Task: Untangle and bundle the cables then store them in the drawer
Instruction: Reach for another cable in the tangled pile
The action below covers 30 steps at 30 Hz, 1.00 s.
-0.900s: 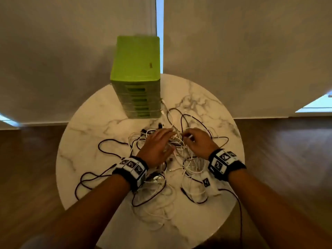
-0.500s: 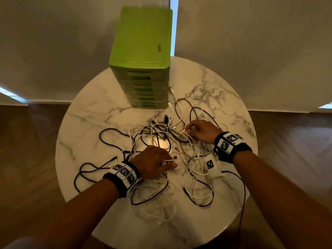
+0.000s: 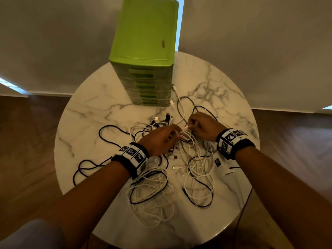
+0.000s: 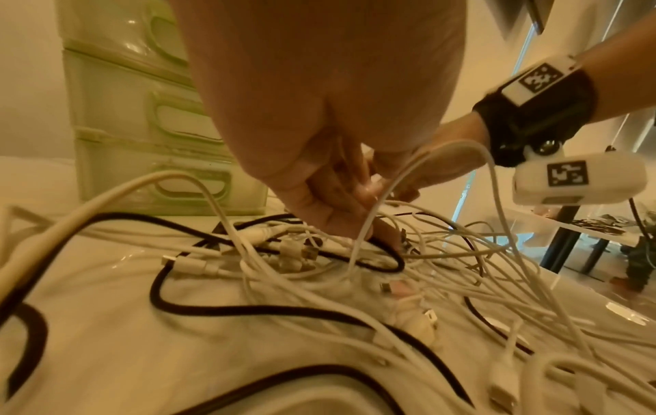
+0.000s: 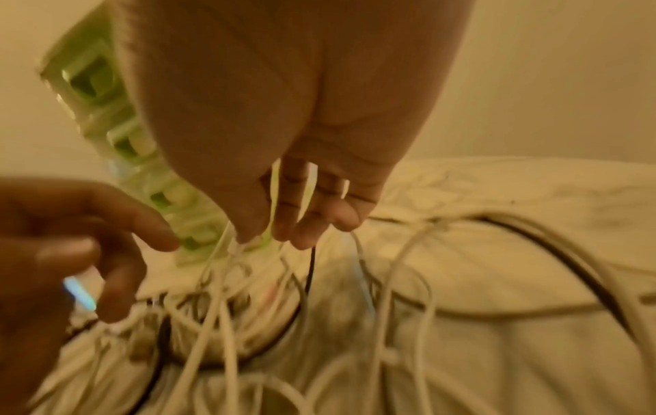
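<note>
since half a second ago, the left hand has been brought up from the near side of the heap towards the middle of the table, so that it now lies just beside the right hand, and the view has been carried closer in. both hands are set over the knot of cables at the centre of the marble table, probably because the strands cross most thickly there.

in the left wrist view, the left fingers are seen curled downward and closed round a thin white cable that rises in a loop beside them. in the right wrist view, the right fingertips are pressed together in a pinch on several white strands, which hang from them into the heap; this view is blurred, so their number cannot be told.

the cables are spread, unbundled, from the centre to the near edge, with black loops reaching towards the left edge. the green drawer unit stands at the far edge, all its drawers shut. untangling is judged barely begun; one strand held apart by each hand would allow a single cable to be drawn free.
</note>
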Each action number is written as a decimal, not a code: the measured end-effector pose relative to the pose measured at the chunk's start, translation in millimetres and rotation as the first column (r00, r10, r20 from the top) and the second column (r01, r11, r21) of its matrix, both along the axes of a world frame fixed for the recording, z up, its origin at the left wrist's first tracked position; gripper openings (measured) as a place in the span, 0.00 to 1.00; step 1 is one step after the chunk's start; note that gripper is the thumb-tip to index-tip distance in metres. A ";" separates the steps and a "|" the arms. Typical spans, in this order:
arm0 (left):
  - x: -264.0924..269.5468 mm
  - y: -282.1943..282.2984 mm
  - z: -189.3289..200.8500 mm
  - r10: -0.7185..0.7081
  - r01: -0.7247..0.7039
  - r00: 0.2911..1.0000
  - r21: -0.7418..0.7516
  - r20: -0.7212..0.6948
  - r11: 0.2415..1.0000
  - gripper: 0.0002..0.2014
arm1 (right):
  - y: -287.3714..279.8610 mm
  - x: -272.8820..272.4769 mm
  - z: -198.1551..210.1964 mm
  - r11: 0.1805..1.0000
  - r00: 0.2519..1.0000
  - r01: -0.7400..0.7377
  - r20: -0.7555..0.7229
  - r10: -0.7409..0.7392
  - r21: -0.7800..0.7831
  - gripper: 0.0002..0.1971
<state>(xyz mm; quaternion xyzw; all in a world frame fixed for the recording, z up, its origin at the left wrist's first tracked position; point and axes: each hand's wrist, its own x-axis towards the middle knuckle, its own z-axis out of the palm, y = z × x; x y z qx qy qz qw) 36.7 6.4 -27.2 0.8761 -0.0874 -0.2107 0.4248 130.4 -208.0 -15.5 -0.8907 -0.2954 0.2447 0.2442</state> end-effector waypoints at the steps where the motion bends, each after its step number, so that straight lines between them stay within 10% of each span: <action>1: 2.8 -1.5 0.0 0.041 -0.041 0.999 0.003 0.014 0.999 0.17 | -4.6 1.8 9.6 0.997 0.999 0.004 0.031 -0.006 0.082 0.04; 9: 31.7 -16.9 37.0 0.107 -0.099 0.948 -0.044 0.299 0.994 0.15 | 1.2 3.1 121.9 0.922 0.972 0.038 0.201 -0.124 0.385 0.02; 14: 27.7 -10.0 53.3 0.213 -0.180 0.897 -0.119 0.388 0.976 0.12 | 16.4 -23.1 73.3 0.942 0.976 0.202 -0.134 -0.171 0.268 0.15; 19: 7.7 6.0 74.2 0.304 -0.209 0.892 -0.291 0.334 0.934 0.13 | 50.3 -67.2 28.4 0.897 0.924 0.197 -0.380 -0.035 0.396 0.07; 24: -4.4 23.9 119.5 0.471 -0.351 0.882 -0.693 -0.019 0.629 0.13 | 36.0 -68.4 34.5 0.944 0.961 0.115 -0.275 -0.027 0.309 0.12; 28: 7.0 60.6 171.7 0.644 -0.385 0.740 -0.908 -0.196 0.165 0.16 | 8.9 -59.9 32.5 0.996 0.974 0.041 -0.224 -0.022 0.081 0.17; 30: 8.0 77.4 187.1 0.683 -0.365 0.701 -0.926 -0.203 0.099 0.15 | 0.0 -57.2 29.9 0.998 0.989 0.058 -0.140 -0.054 0.030 0.17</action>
